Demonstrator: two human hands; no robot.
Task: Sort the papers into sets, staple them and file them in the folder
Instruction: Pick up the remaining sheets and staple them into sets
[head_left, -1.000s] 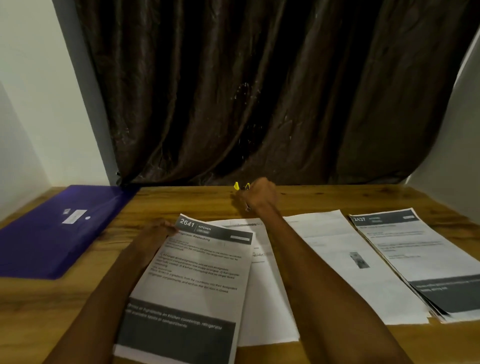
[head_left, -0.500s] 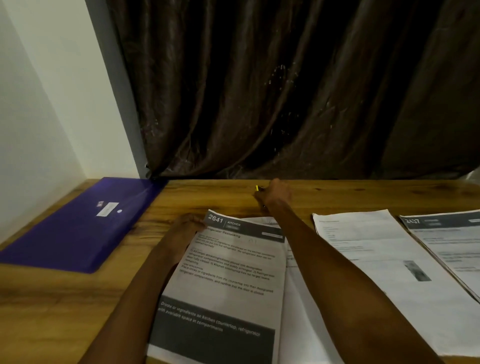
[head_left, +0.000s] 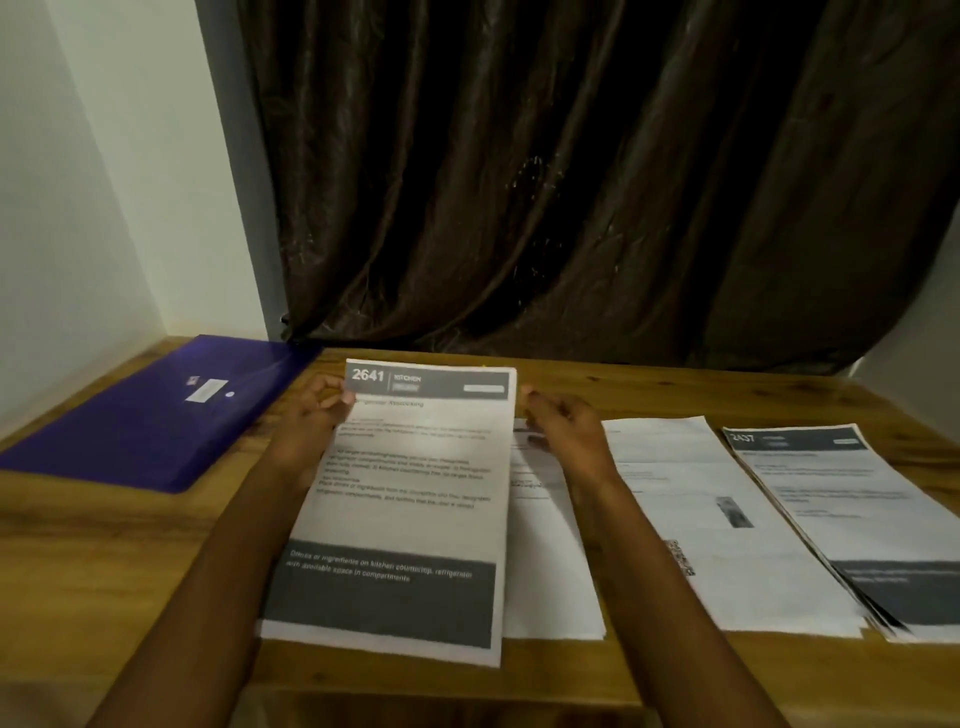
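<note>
My left hand (head_left: 311, 415) pinches the upper left corner of the "2641" sheet (head_left: 410, 493), thumb on the printed face and fingers curled behind it, the forearm running back toward me along the sheet's left edge. My right hand (head_left: 563, 421) hovers at the sheet's upper right edge, fingers loosely curled and close together; whether they touch the paper I cannot tell. The sheet's dark header reads "2641" and "KITCHEN", and its grey bottom band begins "Drinks or ingredients on kitchen countertop, refrigerator"; the body text is too blurred to read. Partly under the sheet, on its right, lies a white page (head_left: 550, 561), and beyond that a second page (head_left: 701, 519) with a small picture. Farther right of the sheet sits a stack of papers (head_left: 841, 519) with a dark header whose number is blurred. Left of the sheet, well apart, a purple folder (head_left: 150, 421) with a small white label lies closed on the wooden table (head_left: 104, 545). A brown curtain (head_left: 545, 182) hangs behind the sheet.
</note>
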